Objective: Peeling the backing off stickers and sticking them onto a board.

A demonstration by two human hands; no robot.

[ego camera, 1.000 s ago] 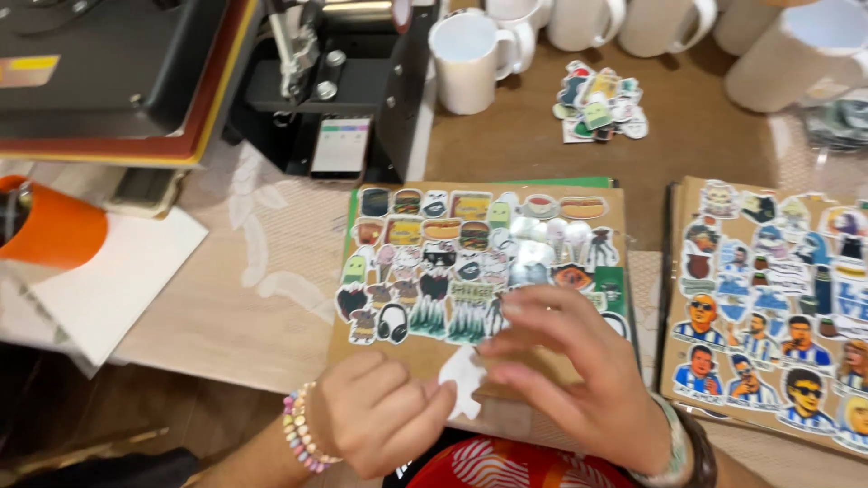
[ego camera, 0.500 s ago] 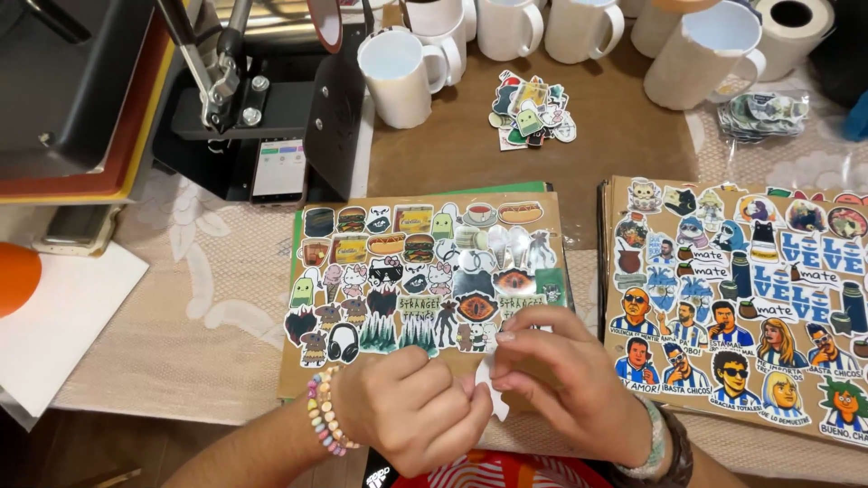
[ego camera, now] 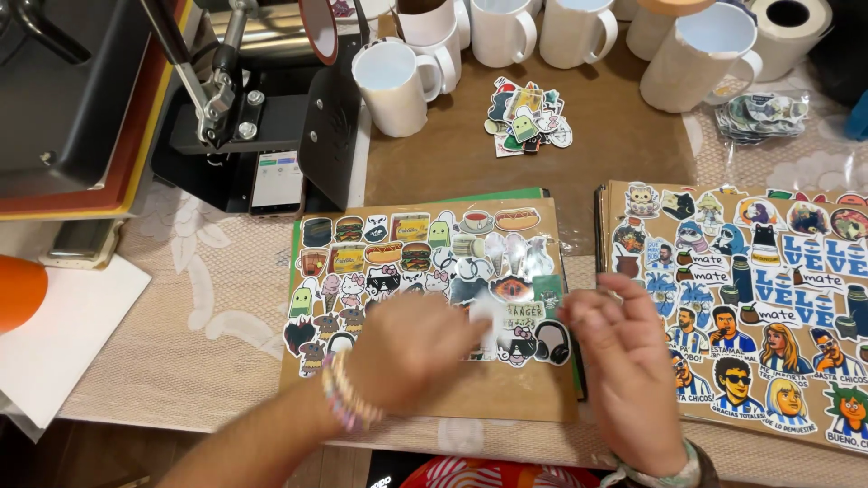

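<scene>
Nearest me, my left hand, blurred, presses a white sticker onto the brown sticker board; I cannot tell its grip, while my right hand hovers just beside with loosely spread fingers, holding nothing. To the right lies a second board of portrait and blue-lettered stickers. Farther off sit a loose sticker pile and white mugs.
</scene>
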